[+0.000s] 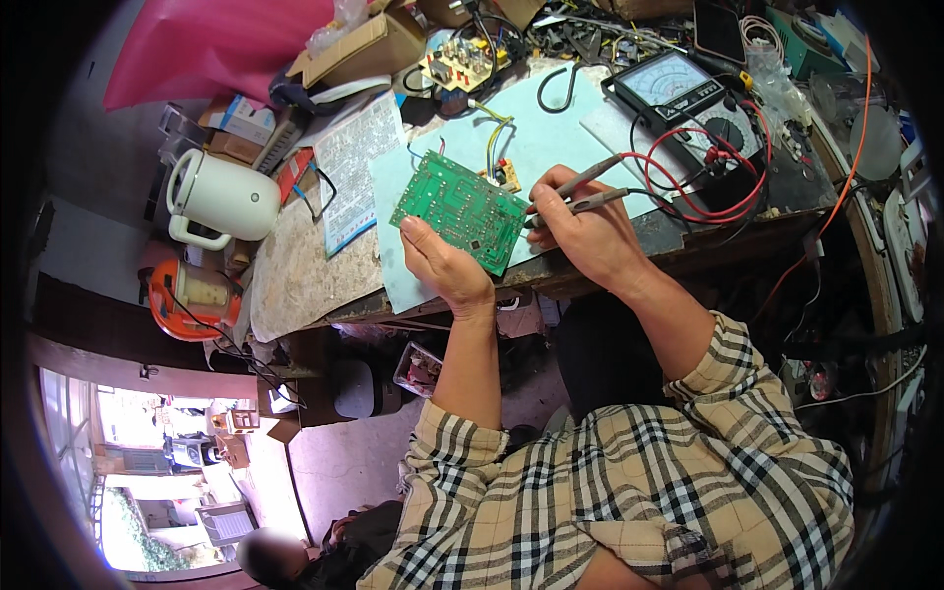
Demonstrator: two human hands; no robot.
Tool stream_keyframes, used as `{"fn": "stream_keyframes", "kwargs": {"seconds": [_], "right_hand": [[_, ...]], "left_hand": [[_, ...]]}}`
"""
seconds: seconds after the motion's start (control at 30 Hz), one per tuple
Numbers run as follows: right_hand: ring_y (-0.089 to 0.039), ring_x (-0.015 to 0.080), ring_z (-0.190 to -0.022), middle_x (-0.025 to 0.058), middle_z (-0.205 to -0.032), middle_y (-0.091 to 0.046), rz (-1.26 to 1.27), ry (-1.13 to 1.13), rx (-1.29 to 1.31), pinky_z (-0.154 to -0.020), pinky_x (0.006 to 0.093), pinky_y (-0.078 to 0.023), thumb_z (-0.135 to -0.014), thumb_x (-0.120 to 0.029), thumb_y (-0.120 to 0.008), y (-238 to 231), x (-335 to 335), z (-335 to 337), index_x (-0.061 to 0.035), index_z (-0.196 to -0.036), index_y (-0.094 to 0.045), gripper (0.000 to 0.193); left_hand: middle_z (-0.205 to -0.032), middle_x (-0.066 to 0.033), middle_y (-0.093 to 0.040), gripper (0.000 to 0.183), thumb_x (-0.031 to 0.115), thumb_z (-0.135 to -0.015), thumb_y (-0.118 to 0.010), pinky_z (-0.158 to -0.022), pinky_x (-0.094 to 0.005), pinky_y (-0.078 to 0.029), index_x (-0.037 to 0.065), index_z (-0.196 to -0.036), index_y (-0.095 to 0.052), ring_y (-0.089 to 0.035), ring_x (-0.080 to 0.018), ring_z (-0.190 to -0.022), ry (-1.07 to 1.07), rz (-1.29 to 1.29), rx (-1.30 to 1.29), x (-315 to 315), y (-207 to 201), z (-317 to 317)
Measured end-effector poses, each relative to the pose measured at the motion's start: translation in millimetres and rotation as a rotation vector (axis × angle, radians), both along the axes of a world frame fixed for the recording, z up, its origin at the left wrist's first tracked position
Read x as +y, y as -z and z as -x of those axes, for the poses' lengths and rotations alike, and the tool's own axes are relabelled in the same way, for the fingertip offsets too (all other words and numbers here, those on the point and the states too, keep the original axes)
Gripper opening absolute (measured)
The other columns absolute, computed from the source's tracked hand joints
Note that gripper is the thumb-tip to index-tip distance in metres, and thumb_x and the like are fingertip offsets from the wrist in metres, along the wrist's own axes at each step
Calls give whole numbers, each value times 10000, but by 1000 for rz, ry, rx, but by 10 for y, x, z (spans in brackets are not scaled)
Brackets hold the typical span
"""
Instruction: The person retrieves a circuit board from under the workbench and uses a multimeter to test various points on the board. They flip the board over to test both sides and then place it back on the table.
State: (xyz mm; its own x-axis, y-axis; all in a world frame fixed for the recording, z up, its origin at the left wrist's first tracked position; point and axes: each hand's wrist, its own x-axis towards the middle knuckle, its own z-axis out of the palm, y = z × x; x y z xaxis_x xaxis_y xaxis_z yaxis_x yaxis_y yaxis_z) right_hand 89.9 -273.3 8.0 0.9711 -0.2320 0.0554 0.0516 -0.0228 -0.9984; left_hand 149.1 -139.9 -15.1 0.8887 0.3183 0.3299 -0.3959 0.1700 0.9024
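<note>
A green circuit board (462,208) is tilted up over the bench, gripped along its lower left edge by my left hand (444,264). Its solder side faces me. My right hand (590,226) pinches two test probes (596,200) together, one on a red lead and one on a black lead, with their tips close to the board's right edge. Whether the tips touch it I cannot tell. The leads run to an analog multimeter (688,103) on the right. Behind the board lies a small circuit module (504,175) with yellow and blue wires.
Pale blue paper (393,265) covers part of the bench. A printed sheet (354,167) and a white kettle (221,199) stand to the left, above an orange container (192,300). Another populated board (462,64) and piled tools lie at the back. A person (339,546) is at lower left.
</note>
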Motion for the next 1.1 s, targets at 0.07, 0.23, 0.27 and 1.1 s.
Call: {"fn": "stream_keyframes", "kwargs": {"seconds": [0.07, 0.23, 0.27, 1.1], "right_hand": [[-653, 117, -662, 65, -796, -626, -45, -5, 9, -589, 243, -537, -977, -217, -486, 21, -9, -12, 3, -909, -557, 240], [-648, 122, -631, 65, -747, -615, -90, 32, -19, -566, 251, -529, -966, -193, -487, 56, 0, -23, 7, -893, -560, 225], [-644, 130, -604, 68, -701, -607, -87, 70, -45, -541, 266, -519, -956, -183, -491, 58, 18, -23, 16, -873, -558, 226], [-642, 109, -672, 73, -813, -625, 59, 129, -104, -589, 241, -543, -976, -172, -496, 92, 12, -10, 17, -948, -576, 207]], "left_hand": [[-835, -47, -500, 398, 304, -1047, -302, -684, -272, -415, -13, -915, -503, -446, -128, -749, 8, 12, 9, 6, 31, -17], [-822, -42, -489, 396, 300, -1047, -304, -676, -273, -409, -14, -905, -498, -436, -127, -740, 14, 15, 8, -1, 21, -9], [-819, -41, -487, 395, 298, -1047, -304, -675, -274, -408, -14, -904, -498, -434, -127, -738, 10, 17, 9, -3, 15, -5], [-807, -35, -484, 396, 296, -1048, -304, -666, -270, -399, -11, -883, -492, -425, -119, -728, -47, -48, 11, 7, 22, 12]]}}
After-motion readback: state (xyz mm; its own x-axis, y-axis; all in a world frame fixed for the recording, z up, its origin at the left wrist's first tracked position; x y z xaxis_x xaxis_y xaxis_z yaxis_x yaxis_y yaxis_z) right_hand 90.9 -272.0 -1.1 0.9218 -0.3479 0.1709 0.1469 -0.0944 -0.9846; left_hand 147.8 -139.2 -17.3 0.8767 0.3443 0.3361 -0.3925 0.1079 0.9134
